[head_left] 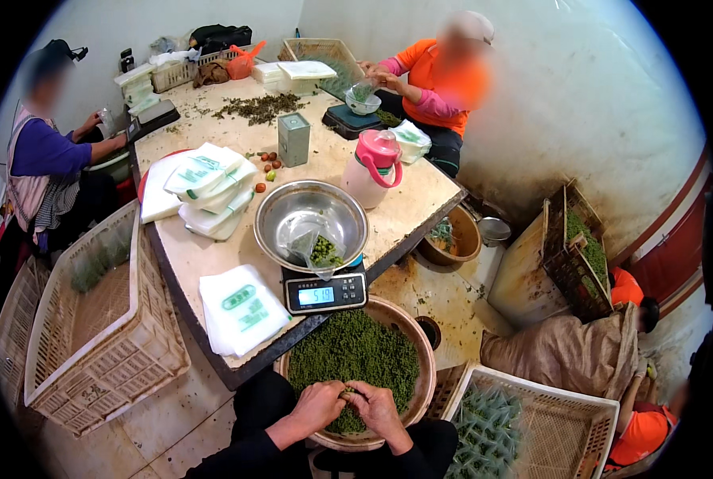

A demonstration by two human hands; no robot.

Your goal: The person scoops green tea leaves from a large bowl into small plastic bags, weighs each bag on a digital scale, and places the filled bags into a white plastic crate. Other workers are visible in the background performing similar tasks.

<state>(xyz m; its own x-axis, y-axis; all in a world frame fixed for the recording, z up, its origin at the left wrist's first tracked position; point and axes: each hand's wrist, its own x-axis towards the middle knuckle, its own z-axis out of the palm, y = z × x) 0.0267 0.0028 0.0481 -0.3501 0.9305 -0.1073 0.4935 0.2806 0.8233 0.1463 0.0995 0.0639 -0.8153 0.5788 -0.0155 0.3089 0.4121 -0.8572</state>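
Note:
Both my hands come together over a wide basin (426,351) heaped with small green berries (352,359), likely green peppercorns. My left hand (318,405) has its fingers closed in a pinch. My right hand (379,409) is pinched too, fingertips meeting the left's. A small greenish bit shows between them, too small to name. Just beyond the basin, a digital scale (324,294) with a lit display stands at the table corner. On it sits a steel bowl (272,219) with a clear plastic bag (302,243) partly filled with green berries (324,252).
Printed bags (240,310) lie left of the scale; more stacks (209,180) are behind. A pink jug (372,172) and metal tin (293,140) stand on the table (205,263). Crates flank me, left (105,359) and right (564,415), the right holding filled bags. Other people work around.

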